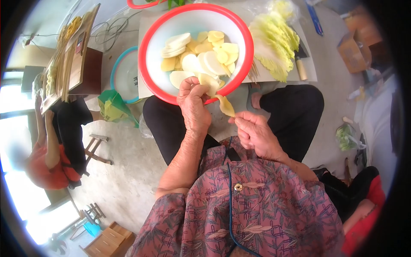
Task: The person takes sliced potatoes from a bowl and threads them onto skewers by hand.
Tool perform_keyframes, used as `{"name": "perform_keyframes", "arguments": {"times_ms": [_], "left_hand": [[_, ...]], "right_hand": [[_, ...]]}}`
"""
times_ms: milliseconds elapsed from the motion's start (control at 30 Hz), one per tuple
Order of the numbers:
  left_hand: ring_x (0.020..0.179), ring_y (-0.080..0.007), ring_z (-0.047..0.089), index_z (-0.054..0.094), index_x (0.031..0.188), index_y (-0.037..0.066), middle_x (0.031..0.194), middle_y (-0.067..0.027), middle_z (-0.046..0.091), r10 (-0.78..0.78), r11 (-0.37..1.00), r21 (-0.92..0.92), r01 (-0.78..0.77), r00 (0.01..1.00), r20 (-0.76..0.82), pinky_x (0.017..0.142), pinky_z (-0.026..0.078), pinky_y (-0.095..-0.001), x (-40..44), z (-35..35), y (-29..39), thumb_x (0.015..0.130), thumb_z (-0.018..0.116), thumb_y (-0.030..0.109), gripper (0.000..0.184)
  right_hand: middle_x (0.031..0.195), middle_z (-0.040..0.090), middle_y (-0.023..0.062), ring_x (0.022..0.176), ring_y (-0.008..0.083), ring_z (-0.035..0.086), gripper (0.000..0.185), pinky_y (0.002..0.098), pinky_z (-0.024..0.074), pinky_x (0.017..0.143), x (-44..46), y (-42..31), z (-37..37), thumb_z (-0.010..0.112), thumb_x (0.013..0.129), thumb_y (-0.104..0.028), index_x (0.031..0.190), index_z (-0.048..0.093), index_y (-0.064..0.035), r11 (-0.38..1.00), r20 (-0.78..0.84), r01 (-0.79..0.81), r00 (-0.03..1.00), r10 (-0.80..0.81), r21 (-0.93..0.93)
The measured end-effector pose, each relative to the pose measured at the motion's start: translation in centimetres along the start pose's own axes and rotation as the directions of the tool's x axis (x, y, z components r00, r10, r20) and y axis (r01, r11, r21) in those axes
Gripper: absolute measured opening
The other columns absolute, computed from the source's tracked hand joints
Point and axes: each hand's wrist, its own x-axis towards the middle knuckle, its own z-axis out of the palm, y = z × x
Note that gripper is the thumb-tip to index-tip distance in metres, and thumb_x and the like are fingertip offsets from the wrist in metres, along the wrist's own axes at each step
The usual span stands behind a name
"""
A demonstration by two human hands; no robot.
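A white bowl with a red rim (144, 64) holds pale and yellowish slices, apparently potato (199, 64). Over its near edge, my left hand (195, 105) is closed, pinching a pale potato slice (208, 83) between thumb and fingers. A thin, twisted yellowish slice (225, 106) hangs between my two hands. Its lower tip meets the pinched fingertips of my right hand (256, 133), which is closed. Whether a thin stick runs through the slices, I cannot tell.
Cabbage leaves (276, 45) lie right of the bowl, with thin sticks (253, 73) beside them. A blue-rimmed basin (115, 68) and green bag (114, 106) stand left. A person in red (51, 167) sits at a stick-laden table (87, 64); another person's red sleeve (364, 231) shows lower right.
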Motion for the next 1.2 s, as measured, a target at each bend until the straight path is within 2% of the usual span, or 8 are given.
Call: {"name": "perform_keyframes", "arguments": {"times_ms": [267, 500, 600, 667, 767, 900, 967, 1200], "left_hand": [[0.074, -0.0188, 0.057, 0.052, 0.096, 0.004, 0.085, -0.0060, 0.059, -0.006, 0.997, -0.080, 0.011, 0.998, 0.067, 0.071, 0.048, -0.0311, 0.7, 0.3, -0.2, 0.080, 0.049, -0.001, 0.017], [0.070, -0.0206, 0.055, 0.049, 0.103, 0.003, 0.081, -0.0097, 0.057, -0.118, 0.979, -0.149, 0.142, 0.980, 0.162, 0.070, 0.050, -0.0357, 0.3, 1.6, -0.3, 0.093, 0.052, 0.030, 0.029], [0.066, -0.0192, 0.052, 0.048, 0.104, 0.003, 0.075, -0.0085, 0.054, -0.137, 0.979, -0.130, 0.156, 0.980, 0.141, 0.066, 0.049, -0.0341, 0.7, 1.8, -0.3, 0.093, 0.052, 0.039, 0.039], [0.063, -0.0183, 0.051, 0.047, 0.105, 0.003, 0.072, -0.0073, 0.052, -0.133, 0.978, -0.144, 0.148, 0.985, 0.109, 0.062, 0.049, -0.0329, 0.9, 1.9, 0.0, 0.093, 0.052, 0.041, 0.041], [0.055, -0.0176, 0.052, 0.048, 0.101, 0.003, 0.066, -0.0076, 0.052, -0.183, 0.944, -0.270, 0.189, 0.982, 0.047, 0.050, 0.045, -0.0312, 1.0, 2.0, 0.0, 0.094, 0.052, 0.036, 0.034], [0.047, -0.0129, 0.043, 0.047, 0.098, 0.005, 0.060, -0.0030, 0.045, -0.164, 0.952, -0.258, 0.163, 0.986, 0.017, 0.043, 0.034, -0.0256, 0.9, 2.2, -0.4, 0.092, 0.056, 0.036, 0.033], [0.048, -0.0112, 0.039, 0.046, 0.098, 0.006, 0.060, -0.0015, 0.043, -0.142, 0.965, -0.221, 0.143, 0.990, 0.022, 0.042, 0.031, -0.0235, 0.8, 2.4, -0.4, 0.091, 0.057, 0.037, 0.034], [0.044, -0.0102, 0.036, 0.046, 0.079, 0.009, 0.057, -0.0002, 0.041, -0.111, 0.969, -0.226, 0.098, 0.993, -0.044, 0.040, 0.028, -0.0242, 0.8, 2.4, -0.6, 0.088, 0.061, 0.023, 0.023]], "right_hand": [[0.057, 0.032, -0.0068, 0.044, 0.0025, 0.028, 0.023, 0.0188, 0.0237, 0.040, 0.8, -0.6, -0.2, 0.046, 0.098, -0.023, 0.103, 0.054, -0.0023, 0.997, 0.100, -0.044, 0.994, 0.039, 0.055], [0.056, 0.037, -0.0057, 0.042, 0.0025, 0.029, 0.025, 0.0191, 0.0238, 0.037, 1.9, -0.3, -0.4, 0.048, 0.097, -0.025, 0.105, 0.056, -0.0025, 0.980, 0.176, -0.119, 0.980, 0.091, 0.158], [0.057, 0.042, -0.0041, 0.042, 0.0033, 0.034, 0.026, 0.0188, 0.0277, 0.038, 1.2, -0.7, 0.0, 0.047, 0.097, -0.025, 0.107, 0.057, -0.0026, 0.998, 0.095, 0.001, 0.995, 0.005, -0.060], [0.057, 0.043, -0.0037, 0.044, 0.0036, 0.036, 0.026, 0.0188, 0.0304, 0.041, 0.7, -0.5, -0.2, 0.044, 0.097, -0.020, 0.110, 0.056, 0.0003, 0.891, 0.091, 0.186, 0.982, -0.163, -0.414], [0.058, 0.046, -0.0031, 0.047, 0.0027, 0.039, 0.023, 0.0195, 0.0320, 0.042, 0.8, 0.9, -0.2, 0.046, 0.096, -0.013, 0.107, 0.058, 0.0018, 0.751, 0.102, 0.356, 0.926, -0.363, -0.556], [0.058, 0.045, -0.0035, 0.050, 0.0016, 0.038, 0.018, 0.0203, 0.0315, 0.044, 1.5, 1.5, 0.1, 0.049, 0.094, -0.008, 0.103, 0.060, 0.0030, 0.581, 0.134, 0.501, 0.819, -0.558, -0.641], [0.072, 0.062, 0.0156, 0.058, 0.0167, 0.059, 0.016, 0.0295, 0.0451, 0.054, 1.5, 1.4, 0.4, 0.053, 0.091, -0.008, 0.100, 0.060, 0.0033, 0.577, 0.109, 0.480, 0.822, -0.558, -0.660], [0.073, 0.063, 0.0169, 0.061, 0.0206, 0.062, 0.016, 0.0309, 0.0464, 0.055, 2.2, 1.8, 0.6, 0.054, 0.091, -0.010, 0.099, 0.060, 0.0027, 0.552, 0.109, 0.459, 0.827, -0.551, -0.696]]}}
